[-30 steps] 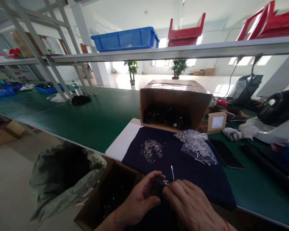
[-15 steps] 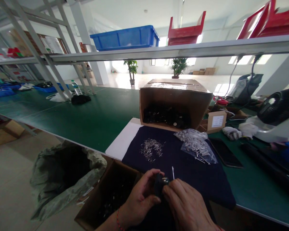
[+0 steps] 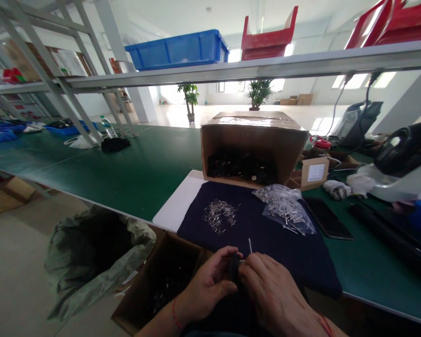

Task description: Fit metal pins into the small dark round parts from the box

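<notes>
Between fingers (image 3: 259, 267), small black plastic part (image 3: 234, 267)

Metal pins (image 3: 220, 216) on cloth (image 3: 294, 262), open carton (image 3: 242, 145) behind, pin bag (image 3: 284, 209) to right

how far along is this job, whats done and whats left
Looks done: the cardboard box near the hands holds some small metal pieces. In hand: the left hand grips a small black part while the right hand works at it. Left: a pile of metal pins on the navy cloth, a plastic bag of pins, and a carton of black parts.
</notes>
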{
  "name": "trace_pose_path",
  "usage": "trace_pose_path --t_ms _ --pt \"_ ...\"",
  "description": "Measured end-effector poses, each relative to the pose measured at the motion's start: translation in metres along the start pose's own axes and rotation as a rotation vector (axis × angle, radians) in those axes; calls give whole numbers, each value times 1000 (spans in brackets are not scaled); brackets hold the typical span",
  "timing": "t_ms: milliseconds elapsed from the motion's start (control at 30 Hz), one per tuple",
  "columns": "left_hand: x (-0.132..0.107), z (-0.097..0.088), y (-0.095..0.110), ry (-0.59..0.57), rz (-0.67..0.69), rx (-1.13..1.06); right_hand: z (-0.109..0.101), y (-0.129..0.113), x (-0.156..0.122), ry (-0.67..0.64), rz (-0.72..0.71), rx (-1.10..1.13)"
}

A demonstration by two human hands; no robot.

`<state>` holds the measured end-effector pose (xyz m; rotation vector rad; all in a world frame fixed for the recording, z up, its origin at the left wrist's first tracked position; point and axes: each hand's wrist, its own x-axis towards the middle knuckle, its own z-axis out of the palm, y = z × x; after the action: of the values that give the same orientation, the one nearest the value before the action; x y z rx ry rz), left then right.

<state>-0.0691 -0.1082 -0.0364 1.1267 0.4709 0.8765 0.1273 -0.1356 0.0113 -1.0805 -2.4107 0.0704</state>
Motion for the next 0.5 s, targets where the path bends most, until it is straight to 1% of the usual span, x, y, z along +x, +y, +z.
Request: trace_pose_path --t_ms 133,300,433,500 --pt "-1 -2 -1 -2 4 54 6 -3 -1 35 15 44" --pt "-3 0 -11 91 54 58 9 -8 -4 55 48 19" --pt "-4 5 -11 158 60 -5 11 -11 -8 164 102 80" --pt "-4 9 -9 170 63 -58 13 -13 -9 248 104 86"
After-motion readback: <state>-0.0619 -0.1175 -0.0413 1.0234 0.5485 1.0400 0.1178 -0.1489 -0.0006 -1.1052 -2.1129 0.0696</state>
